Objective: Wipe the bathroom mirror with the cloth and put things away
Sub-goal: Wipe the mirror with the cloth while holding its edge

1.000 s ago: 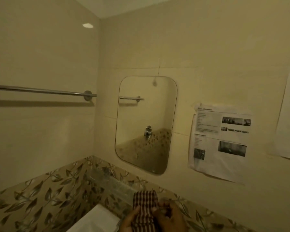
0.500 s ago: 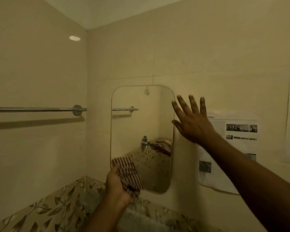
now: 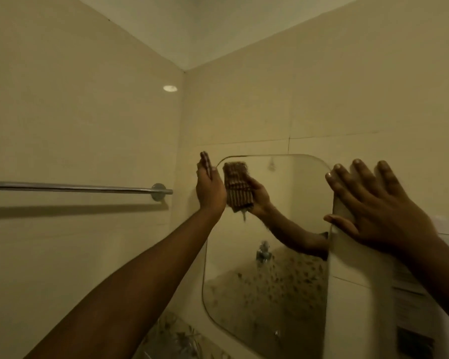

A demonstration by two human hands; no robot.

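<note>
A rounded wall mirror (image 3: 283, 281) hangs in the corner of the tiled bathroom. My left hand (image 3: 210, 189) is raised to the mirror's top left corner and presses a checked red-and-white cloth (image 3: 205, 159) against the glass. Only an edge of the cloth shows above my fingers; its reflection shows the cloth flat under my palm. My right hand (image 3: 373, 208) rests flat, fingers spread, on the wall at the mirror's upper right edge, thumb on the rim, holding nothing.
A chrome towel rail (image 3: 70, 188) runs along the left wall. A printed paper sheet (image 3: 410, 320) hangs on the wall right of the mirror. Leaf-patterned tiles (image 3: 176, 335) and a clear shelf lie below the mirror.
My left hand has lifted the cloth from the mirror's lower left to its top left corner. My right hand has come to rest on the mirror's right edge. The camera has moved closer and tilted up.
</note>
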